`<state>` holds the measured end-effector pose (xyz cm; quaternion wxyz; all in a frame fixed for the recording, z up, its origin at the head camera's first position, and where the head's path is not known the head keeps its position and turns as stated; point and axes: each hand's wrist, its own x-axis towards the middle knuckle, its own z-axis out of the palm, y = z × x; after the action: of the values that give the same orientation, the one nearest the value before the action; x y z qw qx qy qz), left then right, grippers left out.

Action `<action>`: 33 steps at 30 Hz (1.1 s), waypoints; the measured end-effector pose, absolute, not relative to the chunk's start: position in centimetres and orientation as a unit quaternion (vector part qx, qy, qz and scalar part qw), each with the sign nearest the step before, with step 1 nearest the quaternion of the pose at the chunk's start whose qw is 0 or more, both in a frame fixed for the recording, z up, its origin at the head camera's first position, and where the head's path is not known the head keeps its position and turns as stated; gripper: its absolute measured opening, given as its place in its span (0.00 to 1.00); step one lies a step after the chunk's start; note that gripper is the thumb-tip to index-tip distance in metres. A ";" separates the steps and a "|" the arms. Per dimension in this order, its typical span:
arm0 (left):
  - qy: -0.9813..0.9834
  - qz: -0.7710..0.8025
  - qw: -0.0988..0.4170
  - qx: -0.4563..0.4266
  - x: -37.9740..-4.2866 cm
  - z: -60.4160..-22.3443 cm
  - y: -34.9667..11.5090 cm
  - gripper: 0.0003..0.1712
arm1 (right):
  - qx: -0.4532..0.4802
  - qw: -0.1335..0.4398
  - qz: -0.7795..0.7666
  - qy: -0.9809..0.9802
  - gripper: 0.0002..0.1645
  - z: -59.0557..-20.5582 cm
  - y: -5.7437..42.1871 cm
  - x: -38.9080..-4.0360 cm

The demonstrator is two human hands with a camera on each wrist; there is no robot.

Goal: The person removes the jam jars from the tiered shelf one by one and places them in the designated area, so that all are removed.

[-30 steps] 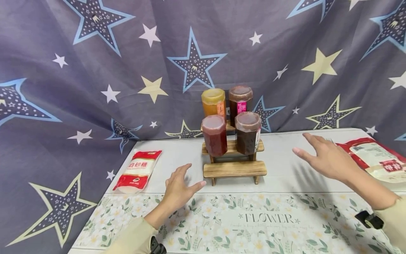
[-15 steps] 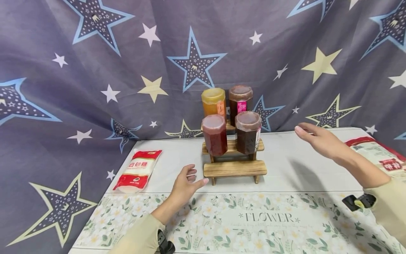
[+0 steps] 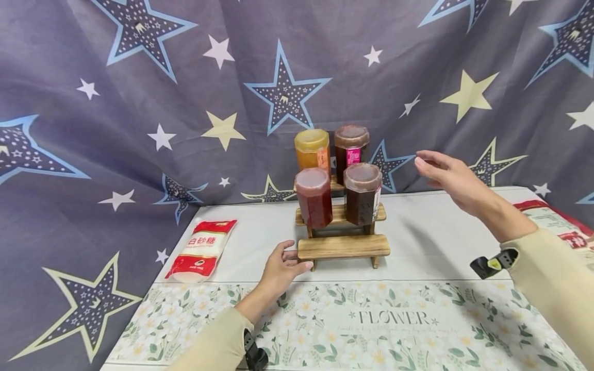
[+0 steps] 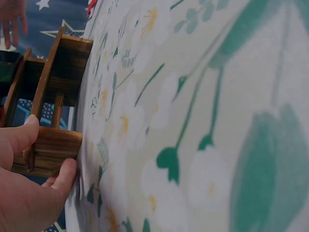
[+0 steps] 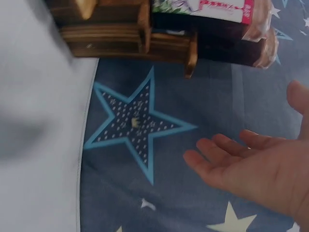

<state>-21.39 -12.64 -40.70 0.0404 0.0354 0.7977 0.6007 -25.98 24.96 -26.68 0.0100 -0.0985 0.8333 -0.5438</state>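
Wooden stand [image 3: 339, 215] on bench [image 3: 264, 221] – stepped, presumably so rear jars [image 3: 306, 157] show above front jars [image 3: 313, 206]. Left hand [image 3: 280, 268] loosely spread, bracketing low tread's [image 3: 343, 246] left end – perhaps for steadying. Right hand [image 3: 457, 183] relaxed, empty, hovering right of jars.

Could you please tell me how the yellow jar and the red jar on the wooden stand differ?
The yellow jar is golden, while the red jar is deep red. The yellow jar sits on the top step of the wooden stand; the red jar sits one step lower, in front. The yellow jar shows an orange label, while the red jar shows no clear label from this side. Both have many-sided bodies.
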 end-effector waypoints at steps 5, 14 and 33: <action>0.782 0.621 0.044 0.038 -21.7 -41.1 -12.4 0.39 | -0.118 0.012 -0.574 0.811 0.43 -25.9 24.0 -26.5; 0.764 0.642 0.052 0.035 -21.3 -40.3 -11.9 0.36 | -0.132 -0.008 -0.608 0.783 0.41 -25.1 22.8 -27.5; 0.753 0.654 0.063 0.035 -22.3 -41.5 -12.0 0.37 | -0.145 -0.028 -0.618 0.772 0.55 -24.0 18.4 -30.9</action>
<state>-22.32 -11.99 -41.45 0.0629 0.0349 0.7534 0.6536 -30.88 18.41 -23.98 -0.0284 -0.1452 0.7720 -0.6181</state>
